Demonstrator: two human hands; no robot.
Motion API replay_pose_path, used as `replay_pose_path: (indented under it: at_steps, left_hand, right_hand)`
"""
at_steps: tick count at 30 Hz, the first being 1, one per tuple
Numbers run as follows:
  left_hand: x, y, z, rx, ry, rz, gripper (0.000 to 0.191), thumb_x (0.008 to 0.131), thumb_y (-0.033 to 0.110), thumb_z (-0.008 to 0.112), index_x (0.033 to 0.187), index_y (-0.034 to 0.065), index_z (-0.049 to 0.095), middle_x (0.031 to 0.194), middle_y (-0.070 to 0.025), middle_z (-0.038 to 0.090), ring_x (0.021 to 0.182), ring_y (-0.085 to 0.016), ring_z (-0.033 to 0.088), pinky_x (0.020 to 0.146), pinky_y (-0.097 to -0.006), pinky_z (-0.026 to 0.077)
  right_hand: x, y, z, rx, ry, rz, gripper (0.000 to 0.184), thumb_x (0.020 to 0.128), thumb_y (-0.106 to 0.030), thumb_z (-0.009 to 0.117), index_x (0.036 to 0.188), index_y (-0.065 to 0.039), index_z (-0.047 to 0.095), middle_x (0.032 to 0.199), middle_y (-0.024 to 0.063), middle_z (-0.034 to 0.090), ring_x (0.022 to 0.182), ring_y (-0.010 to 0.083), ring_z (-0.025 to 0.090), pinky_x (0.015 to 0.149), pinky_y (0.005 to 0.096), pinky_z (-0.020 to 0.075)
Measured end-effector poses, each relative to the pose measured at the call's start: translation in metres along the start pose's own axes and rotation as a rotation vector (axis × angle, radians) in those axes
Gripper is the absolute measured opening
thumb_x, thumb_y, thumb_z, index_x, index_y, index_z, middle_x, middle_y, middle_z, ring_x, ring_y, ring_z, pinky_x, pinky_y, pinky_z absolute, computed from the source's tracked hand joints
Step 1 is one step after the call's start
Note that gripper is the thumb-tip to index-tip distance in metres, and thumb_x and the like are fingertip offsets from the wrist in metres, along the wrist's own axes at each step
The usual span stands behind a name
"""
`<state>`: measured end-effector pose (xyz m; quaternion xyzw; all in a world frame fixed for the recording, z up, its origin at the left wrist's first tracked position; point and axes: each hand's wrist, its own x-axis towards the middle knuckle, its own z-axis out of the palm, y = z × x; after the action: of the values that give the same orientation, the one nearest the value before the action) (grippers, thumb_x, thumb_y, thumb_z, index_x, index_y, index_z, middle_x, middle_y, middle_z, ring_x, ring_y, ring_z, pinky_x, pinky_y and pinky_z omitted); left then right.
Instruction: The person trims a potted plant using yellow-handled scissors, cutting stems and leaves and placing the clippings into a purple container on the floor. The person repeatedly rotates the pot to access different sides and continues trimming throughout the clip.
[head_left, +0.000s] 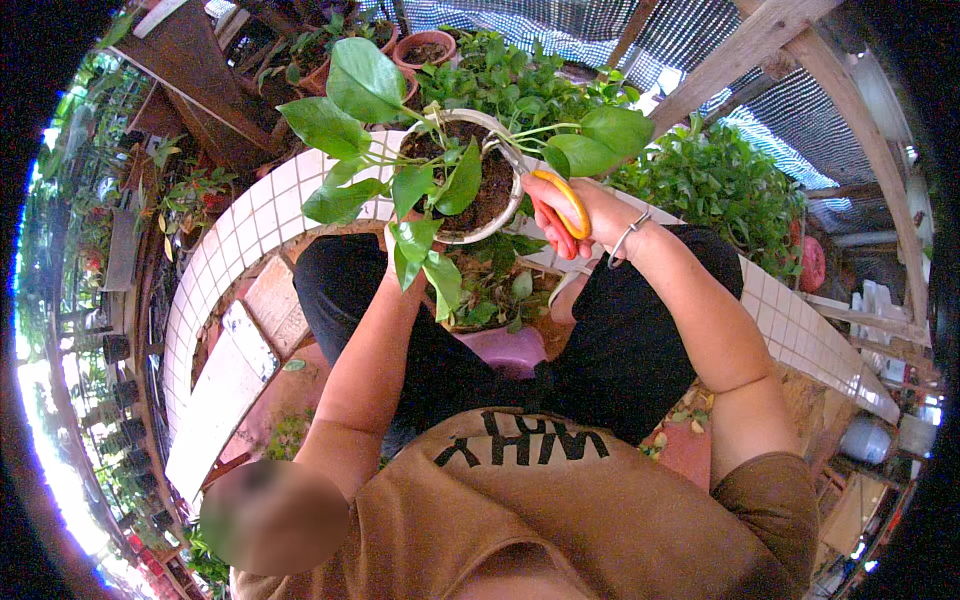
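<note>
A white-rimmed plant pot (516, 202) holds dark soil and a leafy plant (349, 127) with broad green leaves, some spreading past the rim on both sides. My right hand (574, 210) grips a pair of scissors (566, 196) with orange and red handles. Their blades reach over the pot's right rim, close to the stems of the right-hand leaves (592, 142); whether they touch a stem is hard to see. At the pot's lower left, my left hand (391, 244) holds its side, with the fingers mostly hidden behind leaves.
A curved white-tiled ledge (247, 199) runs in front of me. Behind it grow dense green plants (705, 176), beside terracotta pots (425, 49). Between my knees are another leafy plant (487, 292) and a pink container (510, 349). A wooden beam (739, 56) slants across the upper right.
</note>
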<state>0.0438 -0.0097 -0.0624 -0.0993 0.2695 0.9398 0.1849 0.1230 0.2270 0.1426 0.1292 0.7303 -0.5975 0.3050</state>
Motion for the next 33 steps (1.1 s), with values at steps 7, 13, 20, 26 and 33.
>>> replay_pose_path:
  at_steps: [7,13,20,26,33]
  left_hand:
    - [0.008,0.003,-0.013,-0.008,0.024,-0.068,0.038,0.093,0.031,0.047,0.12,0.0055,0.05,0.114,-0.0128,0.057,0.104,-0.029,0.056,0.095,-0.0457,0.044]
    - [-0.001,-0.002,0.0,-0.008,-0.089,-0.023,0.031,0.09,0.024,0.051,0.114,0.0057,0.053,0.107,-0.0101,0.06,0.102,-0.027,0.059,0.087,-0.0442,0.051]
    - [-0.004,0.013,0.024,-0.003,-0.093,-0.031,0.037,0.091,0.03,0.048,0.118,0.0052,0.054,0.113,-0.0117,0.06,0.105,-0.03,0.057,0.092,-0.0462,0.047]
    - [-0.011,0.025,0.041,0.002,-0.111,0.037,0.042,0.091,0.034,0.045,0.12,0.0047,0.054,0.117,-0.0131,0.059,0.108,-0.032,0.056,0.097,-0.0479,0.044]
    - [-0.024,0.019,0.052,-0.001,0.029,-0.015,0.049,0.091,0.037,0.039,0.126,0.0053,0.05,0.124,-0.015,0.055,0.114,-0.034,0.052,0.1,-0.0492,0.04]
  right_hand:
    - [0.003,0.003,0.003,-0.073,0.033,0.02,0.066,0.081,-0.07,0.048,0.067,-0.006,0.051,0.048,0.0027,0.051,0.038,0.0112,0.053,0.032,0.023,0.0398]
    - [-0.001,0.004,0.0,-0.077,0.048,0.014,0.062,0.082,-0.068,0.051,0.064,-0.008,0.05,0.048,0.0021,0.05,0.038,0.0108,0.052,0.031,0.0232,0.0384]
    - [-0.015,-0.003,-0.004,-0.012,-0.223,0.046,0.047,0.087,-0.051,0.058,0.066,-0.01,0.051,0.05,-0.0027,0.048,0.037,0.0058,0.044,0.034,0.0203,0.0341]
    - [-0.049,-0.014,-0.047,-0.034,-0.292,-0.437,0.04,0.08,-0.039,0.07,0.088,-0.003,0.057,0.066,-0.001,0.055,0.047,0.0043,0.049,0.04,0.0179,0.0386]
    - [-0.02,-0.004,-0.069,-0.034,0.59,-0.401,0.025,0.081,-0.027,0.07,0.078,-0.005,0.058,0.065,0.0019,0.059,0.05,0.0086,0.055,0.044,0.0213,0.0422]
